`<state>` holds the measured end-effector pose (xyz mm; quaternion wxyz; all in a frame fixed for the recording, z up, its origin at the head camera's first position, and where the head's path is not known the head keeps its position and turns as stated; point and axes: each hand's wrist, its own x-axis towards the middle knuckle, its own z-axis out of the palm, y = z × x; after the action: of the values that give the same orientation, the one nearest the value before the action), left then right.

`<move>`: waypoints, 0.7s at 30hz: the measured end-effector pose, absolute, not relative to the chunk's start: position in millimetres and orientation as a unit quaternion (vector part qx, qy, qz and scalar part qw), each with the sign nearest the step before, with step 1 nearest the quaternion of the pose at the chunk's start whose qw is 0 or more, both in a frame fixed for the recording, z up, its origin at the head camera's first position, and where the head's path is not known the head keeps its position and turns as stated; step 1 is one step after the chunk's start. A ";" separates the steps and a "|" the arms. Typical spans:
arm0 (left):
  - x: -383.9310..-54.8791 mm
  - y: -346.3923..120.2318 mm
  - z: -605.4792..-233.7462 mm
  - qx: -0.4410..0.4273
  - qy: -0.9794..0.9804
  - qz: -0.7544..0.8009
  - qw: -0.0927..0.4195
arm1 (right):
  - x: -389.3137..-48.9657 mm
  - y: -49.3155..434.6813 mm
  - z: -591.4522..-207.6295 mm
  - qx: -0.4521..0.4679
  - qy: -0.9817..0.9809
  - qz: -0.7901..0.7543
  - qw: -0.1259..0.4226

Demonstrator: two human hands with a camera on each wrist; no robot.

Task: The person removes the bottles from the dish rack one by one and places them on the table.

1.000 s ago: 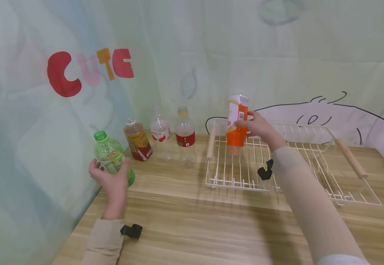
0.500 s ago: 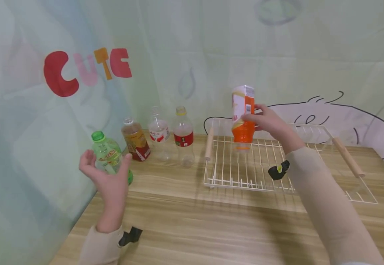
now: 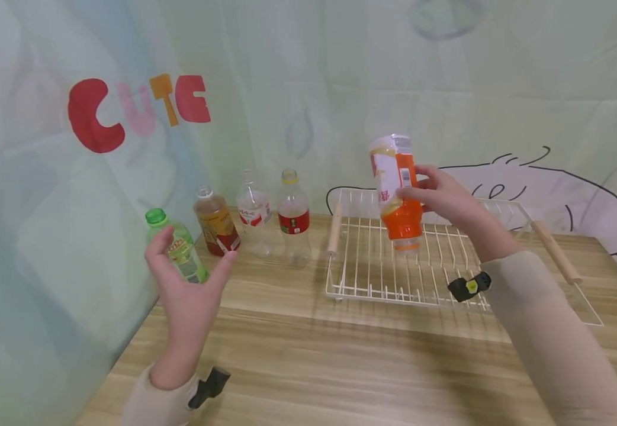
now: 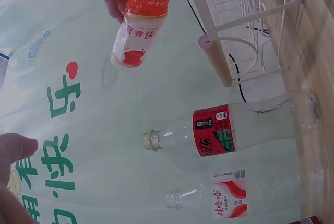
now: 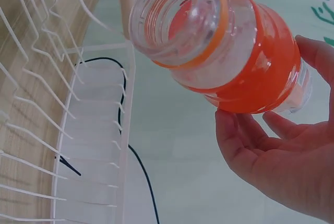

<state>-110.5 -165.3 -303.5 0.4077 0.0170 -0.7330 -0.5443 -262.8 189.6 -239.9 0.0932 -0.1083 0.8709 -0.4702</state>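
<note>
Above the white wire rack [image 3: 372, 299], my right hand [image 3: 444, 198] holds an orange and white plastic bottle [image 3: 396, 189] upside down, its uncapped mouth pointing down and tilted slightly. In the right wrist view, fingers and thumb grip the bottle [image 5: 261, 51] around its orange sleeve. My left hand [image 3: 188, 296] is raised in front of a green bottle [image 3: 183, 248], thumb and fingers spread wide with nothing between them. That bottle has a green cap and stands on the table, partly hidden by the fingers. At the edge of the left wrist view, part of the left hand [image 4: 13, 177] shows.
Right of the green bottle stand an uncapped bottle with a yellow and red label [image 3: 217, 225], a clear bottle with a red and white label [image 3: 255, 216] and a clear red-labelled bottle [image 3: 294, 222]. The rack has wooden handles [image 3: 556, 251]. A printed curtain hangs behind.
My left hand has drawn back from the green bottle, toward me, with the fingers opening. The right hand has moved right and lifted the orange and white bottle a little higher above the rack.
</note>
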 end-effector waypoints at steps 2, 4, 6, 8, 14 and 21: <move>-108.4 -162.4 -300.9 0.010 -0.745 -0.538 0.394 | -256.8 189.9 -238.1 -0.120 0.874 -0.462 0.091; -106.7 -159.4 -298.2 0.007 -0.758 -0.532 0.378 | -250.2 189.6 -236.2 -0.132 0.877 -0.453 0.091; -106.1 -156.3 -295.8 0.000 -0.770 -0.524 0.364 | -243.0 188.6 -233.9 -0.140 0.880 -0.444 0.092; -105.7 -153.2 -293.6 -0.008 -0.781 -0.515 0.353 | -236.0 186.8 -231.9 -0.149 0.883 -0.434 0.092; -107.9 -146.0 -290.9 -0.072 -0.808 -0.467 0.353 | -218.4 179.6 -228.7 -0.186 0.886 -0.412 0.102; -110.7 -138.6 -286.8 -0.125 -0.832 -0.424 0.335 | -205.1 174.6 -232.8 -0.218 0.890 -0.386 0.103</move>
<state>-110.7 -138.6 -286.8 0.3352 -0.1252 -0.8320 -0.4239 -205.1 174.6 -232.8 0.1027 -0.2184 0.8902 -0.3863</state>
